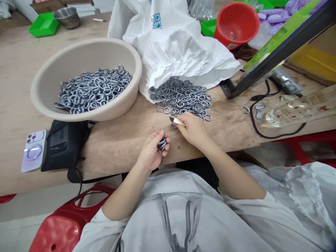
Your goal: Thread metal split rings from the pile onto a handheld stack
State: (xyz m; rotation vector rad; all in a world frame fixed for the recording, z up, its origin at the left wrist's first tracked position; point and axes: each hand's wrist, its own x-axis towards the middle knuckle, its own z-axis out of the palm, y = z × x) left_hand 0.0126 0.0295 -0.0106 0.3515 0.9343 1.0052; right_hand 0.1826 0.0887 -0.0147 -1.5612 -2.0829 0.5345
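Note:
My left hand is closed around several dark grey metal rings, close to the table's front edge. In my right hand is a short knife with a pale handle, its dark tip pointing left. Part of a ring shows just under the knife; whether my fingers touch it I cannot tell. Right beyond this hand lies a loose heap of grey rings, spilling from the mouth of a white woven sack. To the left, a wide beige basin holds many more such rings.
A phone and a black pouch lie at the left. A slanted dark metal bar rises at the right, near a cable and a clear plastic bag. Behind stands a red bowl. Below left is a red stool.

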